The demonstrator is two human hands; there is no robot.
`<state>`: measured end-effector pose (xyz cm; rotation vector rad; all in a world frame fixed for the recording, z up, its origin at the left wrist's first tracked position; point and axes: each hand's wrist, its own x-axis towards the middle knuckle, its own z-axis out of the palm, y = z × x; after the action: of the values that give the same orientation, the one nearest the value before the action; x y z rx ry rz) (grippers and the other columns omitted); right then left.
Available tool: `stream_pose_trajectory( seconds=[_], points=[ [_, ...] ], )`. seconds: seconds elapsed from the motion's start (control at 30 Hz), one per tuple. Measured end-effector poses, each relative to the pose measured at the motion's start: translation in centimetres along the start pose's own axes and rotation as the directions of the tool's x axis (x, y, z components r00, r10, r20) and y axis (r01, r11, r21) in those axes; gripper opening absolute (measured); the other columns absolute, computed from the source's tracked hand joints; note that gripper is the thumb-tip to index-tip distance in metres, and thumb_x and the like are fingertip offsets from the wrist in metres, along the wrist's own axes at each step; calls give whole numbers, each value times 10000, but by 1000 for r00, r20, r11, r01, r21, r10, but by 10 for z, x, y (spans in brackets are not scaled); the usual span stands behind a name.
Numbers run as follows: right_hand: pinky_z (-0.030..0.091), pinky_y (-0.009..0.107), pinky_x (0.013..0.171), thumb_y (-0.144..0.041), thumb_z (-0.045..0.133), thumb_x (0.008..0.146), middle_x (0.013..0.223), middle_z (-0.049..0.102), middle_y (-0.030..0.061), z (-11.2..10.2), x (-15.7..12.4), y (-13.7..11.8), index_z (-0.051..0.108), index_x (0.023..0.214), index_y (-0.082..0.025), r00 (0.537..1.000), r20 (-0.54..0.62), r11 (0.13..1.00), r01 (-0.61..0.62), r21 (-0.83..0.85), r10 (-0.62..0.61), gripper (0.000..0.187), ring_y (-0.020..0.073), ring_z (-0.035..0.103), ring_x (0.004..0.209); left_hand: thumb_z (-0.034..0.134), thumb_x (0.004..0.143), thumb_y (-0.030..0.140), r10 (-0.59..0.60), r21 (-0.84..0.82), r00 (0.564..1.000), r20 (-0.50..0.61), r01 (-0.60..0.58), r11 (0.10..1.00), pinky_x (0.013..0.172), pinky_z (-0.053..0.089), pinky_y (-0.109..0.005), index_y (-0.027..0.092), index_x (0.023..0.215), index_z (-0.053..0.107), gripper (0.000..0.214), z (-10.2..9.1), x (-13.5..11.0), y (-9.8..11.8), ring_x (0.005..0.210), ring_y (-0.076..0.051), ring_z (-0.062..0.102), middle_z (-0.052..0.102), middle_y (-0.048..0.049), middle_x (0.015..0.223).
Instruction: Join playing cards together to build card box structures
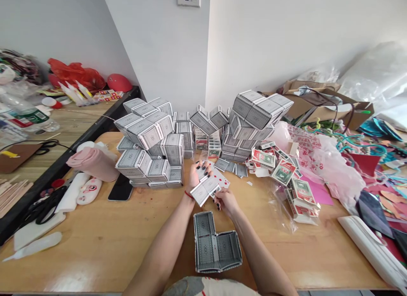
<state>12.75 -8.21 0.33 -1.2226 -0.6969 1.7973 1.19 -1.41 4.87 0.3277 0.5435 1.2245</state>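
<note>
Over the middle of the table, my left hand (194,175) has its fingers closed around playing cards (205,191) with grey patterned backs, joined into a strip. My right hand (226,201) pinches the strip's right end; its fingertips are partly hidden. Just beyond, a face-up red diamond card (221,178) shows beside the left fingers. Close to my body, between my forearms, sits an L-shaped open box built of cards (205,249). Several loose grey-backed cards (231,166) lie past my hands.
Stacked card blocks rise at the left (149,130) and right (254,113). Opened card packs (284,172) and a plastic bag (330,160) spread rightward. Left are a phone (120,188), a pink roll (92,162), scissors (47,207) and a glue bottle (38,246).
</note>
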Motion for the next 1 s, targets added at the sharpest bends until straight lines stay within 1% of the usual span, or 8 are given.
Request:
stream_pose_trajectory(
  seconds=[0.1, 0.23, 0.4, 0.5, 0.6, 0.77, 0.9, 1.0],
  points=[
    [255, 182, 269, -346, 629, 580, 386, 530, -11, -5, -1, -2, 495, 481, -161, 999, 17, 999, 30, -14, -30, 249, 57, 365, 266, 454, 763, 375, -17, 9, 1000, -11, 17, 1000, 588, 422, -255, 182, 658, 416, 223, -5, -2, 0, 559, -99, 491, 482, 11, 636],
    [255, 179, 285, -401, 600, 653, 397, 521, -13, -16, -3, -16, 494, 478, -160, 979, -50, 975, 189, -117, -196, 316, 51, 376, 279, 487, 764, 415, -46, 61, 996, 82, 41, 997, 759, 429, -326, 224, 993, 510, 299, -13, -11, 2, 863, -176, 565, 594, -38, 949],
    [341, 199, 331, -447, 583, 685, 419, 509, -21, -22, -11, -42, 499, 507, -167, 925, -80, 914, 348, -206, -370, 342, 73, 435, 317, 601, 710, 289, -55, 384, 975, 214, -33, 923, 871, 379, -343, 223, 1070, 540, 371, -21, -29, 9, 996, -192, 525, 578, -65, 1063],
    [482, 274, 522, -414, 617, 662, 691, 648, 34, -20, -13, -49, 608, 761, -170, 930, -43, 927, 358, -113, -364, 264, 147, 596, 554, 617, 697, 217, 59, 651, 954, 294, -245, 719, 955, 309, -357, 208, 903, 651, 209, -22, -39, 11, 1023, -197, 507, 602, -75, 1019],
    [498, 319, 660, -376, 631, 647, 983, 639, 61, -16, -13, -48, 584, 978, -202, 938, -71, 935, 343, 85, -338, 377, 196, 613, 803, 599, 708, 190, 190, 753, 891, 411, -450, 481, 995, 260, -394, 246, 774, 691, 127, -21, -46, 10, 1102, -218, 444, 605, -66, 1023],
    [494, 303, 611, -451, 578, 679, 918, 657, 97, -11, -11, -43, 593, 955, -171, 972, -48, 962, 234, 140, -230, 393, 216, 620, 791, 547, 722, 120, 274, 810, 834, 479, -540, 228, 1028, 176, -466, 323, 757, 690, 251, -16, -56, 7, 1211, -234, 298, 571, -15, 1111],
    [477, 268, 533, -407, 655, 614, 824, 664, 47, -11, -10, -42, 568, 982, -207, 968, -86, 970, 239, 34, -235, 427, 180, 608, 656, 508, 687, 47, 273, 825, 847, 457, -518, 224, 1045, 136, -469, 304, 743, 690, 320, -15, -62, 9, 1231, -250, 267, 527, -1, 1171],
    [468, 255, 524, -403, 651, 615, 778, 652, 27, -10, -10, -43, 560, 978, -217, 968, -62, 970, 242, -10, -242, 418, 160, 586, 627, 511, 669, 46, 299, 841, 878, 374, -457, 289, 1032, 200, -427, 275, 947, 643, 384, -18, -58, 14, 1160, -237, 372, 519, -34, 1166]
  ],
)
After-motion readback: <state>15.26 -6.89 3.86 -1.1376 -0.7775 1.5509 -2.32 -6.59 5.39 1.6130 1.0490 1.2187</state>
